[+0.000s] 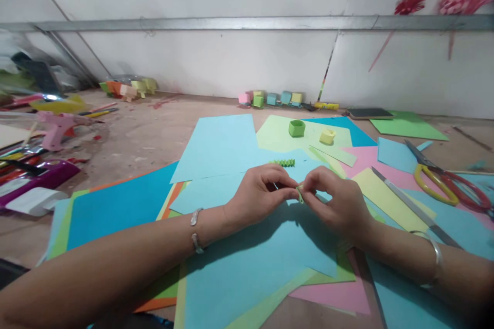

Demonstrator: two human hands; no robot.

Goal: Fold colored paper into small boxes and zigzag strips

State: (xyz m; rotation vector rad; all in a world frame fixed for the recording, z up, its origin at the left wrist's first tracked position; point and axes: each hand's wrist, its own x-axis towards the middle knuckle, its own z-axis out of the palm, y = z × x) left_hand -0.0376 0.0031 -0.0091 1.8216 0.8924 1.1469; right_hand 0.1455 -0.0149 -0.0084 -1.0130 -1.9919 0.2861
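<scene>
Both hands meet above the light blue paper (pixel 239 267) in the middle of the table. My left hand (pixel 262 187) pinches a small pale green paper strip (pixel 300 194) between thumb and forefinger. Its other side is gripped by my right hand (pixel 334 198), also in a pinch. The strip looks folded or looped, and the fingertips cover part of it. Just beyond my left hand lies a green zigzag-folded paper strip (pixel 283 163). Farther back, a green paper ring (pixel 297 128) and a small yellow paper box (pixel 327 136) sit on a pale green sheet (pixel 270 133).
Scissors (pixel 436 175) and a craft knife (pixel 405 198) lie on papers at the right. At the left are a pink glue gun (pixel 56 126) and a purple tool (pixel 34 180). Small paper cubes (pixel 272 98) line the wall. A dark phone-like slab (pixel 369 113) lies behind.
</scene>
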